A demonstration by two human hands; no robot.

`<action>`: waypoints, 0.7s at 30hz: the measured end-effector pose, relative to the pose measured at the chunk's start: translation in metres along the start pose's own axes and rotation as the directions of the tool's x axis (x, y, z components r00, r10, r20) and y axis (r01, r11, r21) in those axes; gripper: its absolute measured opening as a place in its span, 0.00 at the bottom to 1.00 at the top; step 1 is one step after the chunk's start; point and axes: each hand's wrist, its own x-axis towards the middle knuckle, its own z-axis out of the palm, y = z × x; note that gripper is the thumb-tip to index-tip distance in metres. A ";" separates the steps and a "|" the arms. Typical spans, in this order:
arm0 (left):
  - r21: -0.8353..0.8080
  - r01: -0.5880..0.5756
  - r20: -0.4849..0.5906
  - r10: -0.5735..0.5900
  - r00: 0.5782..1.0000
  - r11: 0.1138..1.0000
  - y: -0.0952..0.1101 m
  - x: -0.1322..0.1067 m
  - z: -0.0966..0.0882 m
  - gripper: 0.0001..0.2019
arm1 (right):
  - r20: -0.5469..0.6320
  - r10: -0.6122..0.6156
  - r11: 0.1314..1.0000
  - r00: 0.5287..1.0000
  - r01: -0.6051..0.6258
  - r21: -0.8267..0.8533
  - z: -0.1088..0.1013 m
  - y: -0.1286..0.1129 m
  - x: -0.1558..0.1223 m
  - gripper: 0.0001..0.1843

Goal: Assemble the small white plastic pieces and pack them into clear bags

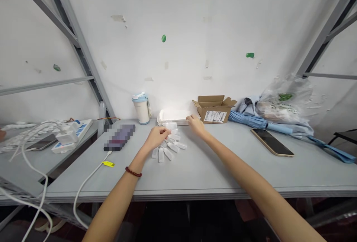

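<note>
Several small, translucent white plastic pieces with narrow tabs (pixel 173 147) lie fanned out on the grey table. My left hand (pixel 156 138), with a dark red bead bracelet on its wrist, is over the upper left of the fan. Its thumb and fingertips are pinched together; what lies between them is too small to make out. Behind the pieces, against the wall, stands a low white box (pixel 173 115), bright and partly washed out. At the right end of this box, my right hand (pixel 196 125) has its fingers closed on the edge.
Behind sit a cream cup with blue lid (pixel 142 110) and an open cardboard box (pixel 216 112). A phone (pixel 272 142), blue umbrella (pixel 251 119) and plastic bag (pixel 284 100) lie right. A pixelated dark device (pixel 119 137) with a white cable (pixel 90 178) lies left. Grey metal posts flank the table.
</note>
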 end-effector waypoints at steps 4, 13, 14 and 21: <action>-0.041 0.007 -0.078 -0.010 0.997 0.999 -0.001 0.001 0.001 0.15 | 0.093 -0.106 0.956 0.990 0.127 -0.264 0.000 0.011 0.029 0.15; -0.174 0.023 -0.134 -0.047 0.990 0.985 -0.007 0.004 0.003 0.15 | 0.078 -0.134 0.947 0.988 0.150 -0.285 -0.002 0.013 0.037 0.13; -0.219 0.050 -0.124 -0.079 0.989 0.974 -0.006 0.003 0.003 0.16 | 0.056 -0.138 0.949 0.989 0.148 -0.279 -0.006 0.012 0.033 0.13; -0.560 0.057 -0.243 -0.230 0.942 0.826 0.027 0.018 0.001 0.32 | -0.385 -0.346 0.937 0.856 0.292 -0.193 -0.030 0.011 -0.020 0.15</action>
